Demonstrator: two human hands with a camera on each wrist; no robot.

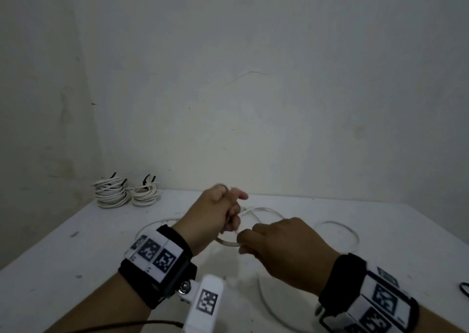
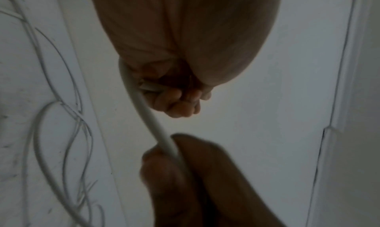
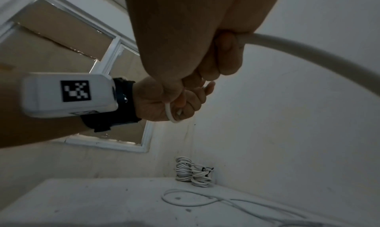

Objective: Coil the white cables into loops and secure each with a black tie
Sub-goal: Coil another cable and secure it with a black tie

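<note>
A loose white cable runs between my two hands above the white table. My left hand is curled round the cable, with a small loop poking from the fist in the right wrist view. Just to its right, my right hand grips the same cable, fingers wrapped round it. In the left wrist view the cable passes from the left fingers down into the right hand. The rest of the cable lies in slack loops on the table.
Two coiled white bundles, each bound with black ties, stand at the table's back left corner against the wall. A black tie lies at the right edge of the head view. Wrist cameras sit on both forearms.
</note>
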